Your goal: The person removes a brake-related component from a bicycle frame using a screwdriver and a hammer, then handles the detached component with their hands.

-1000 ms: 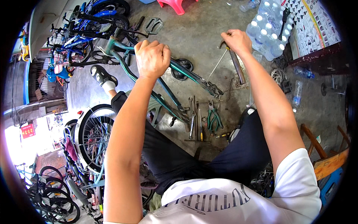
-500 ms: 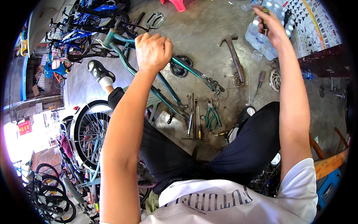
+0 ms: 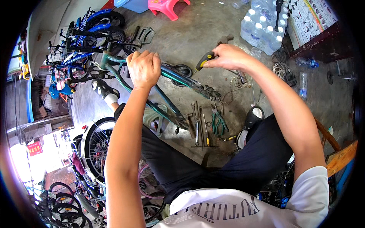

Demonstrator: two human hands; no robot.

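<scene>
My left hand (image 3: 143,71) is closed around the upper tube of a green bicycle frame (image 3: 121,80), which lies tilted in front of me. Held between the thumb and fingers of my right hand (image 3: 232,57) is a screwdriver with a black and yellow handle (image 3: 206,60). Its tip points down toward the frame, apart from it. Behind the right hand is a hammer (image 3: 226,38), its handle partly hidden. Green-handled pliers (image 3: 218,122), a wrench (image 3: 197,128) and another screwdriver (image 3: 207,135) lie on the floor nearer my legs.
Packed water bottles (image 3: 262,28) stand at the far right, with a loose bottle (image 3: 303,85) nearer. A pink stool (image 3: 167,7) is at the back. Several bicycles (image 3: 81,57) crowd the left side, with a wheel (image 3: 99,146) close by my left arm.
My right hand has come left and nearer with the screwdriver, from beside the water bottles to above the frame's right side. My left hand keeps its hold. The whole view has shifted slightly.
</scene>
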